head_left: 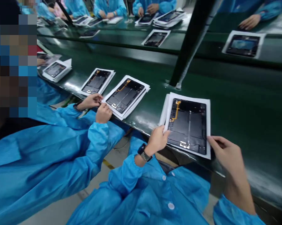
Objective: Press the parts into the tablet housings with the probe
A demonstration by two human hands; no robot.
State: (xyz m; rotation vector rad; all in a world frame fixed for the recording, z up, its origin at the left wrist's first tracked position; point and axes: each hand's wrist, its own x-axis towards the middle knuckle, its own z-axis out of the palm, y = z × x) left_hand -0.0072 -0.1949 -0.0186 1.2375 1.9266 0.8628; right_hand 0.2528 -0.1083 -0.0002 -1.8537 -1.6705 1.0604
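Observation:
A dark tablet-shaped panel (pixel 189 128) with an orange flex strip lies on a white sheet (pixel 208 125) at the green bench's front edge. Its face shows black blocks and a pale line down the middle. My left hand (pixel 158 138), with a watch on the wrist, is closed on the sheet's lower left edge; the fingertips underneath are hidden. At the right edge, my right hand (pixel 226 153) pinches the sheet between thumb and fingers. Another white sheet (pixel 163 114) sticks out under the left side.
Left of me, a co-worker's hands (pixel 103 111) hold a similar panel (pixel 125 95) on white sheets. More panels lie along the green bench (pixel 255 115). A dark post (pixel 192 43) rises beyond mine. Across the bench, people in blue gowns handle similar pieces.

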